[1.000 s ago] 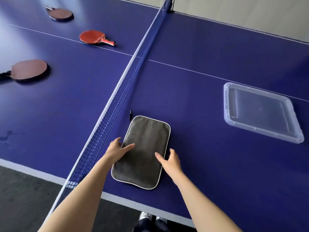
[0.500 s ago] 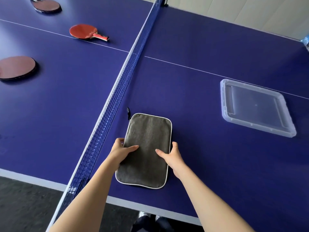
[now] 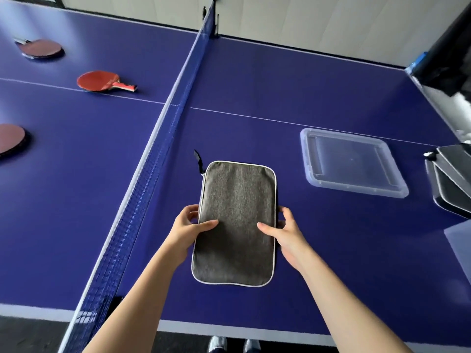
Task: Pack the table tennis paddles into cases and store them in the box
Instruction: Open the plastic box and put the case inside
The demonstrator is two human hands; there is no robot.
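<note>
A grey fabric paddle case point(image 3: 237, 215) with white piping is held a little above the blue table, just right of the net. My left hand point(image 3: 187, 229) grips its left edge, thumb on top and fingers underneath. My right hand point(image 3: 285, 231) grips the right edge the same way. A black zipper pull sticks out at the case's far left corner. Left of the net lie three paddles: a red one point(image 3: 102, 81), a dark one point(image 3: 42, 48) farther back, and one point(image 3: 10, 138) cut off by the left frame edge.
The net point(image 3: 153, 171) runs from near left to far centre. A clear plastic lid point(image 3: 351, 161) lies flat to the right. More dark cases point(image 3: 451, 182) are stacked at the right edge. Dark equipment point(image 3: 448, 62) stands at the far right corner.
Both hands shifted from resting on top of the case to gripping its side edges, and the case has come up off the table. The view tilted up and to the right.
</note>
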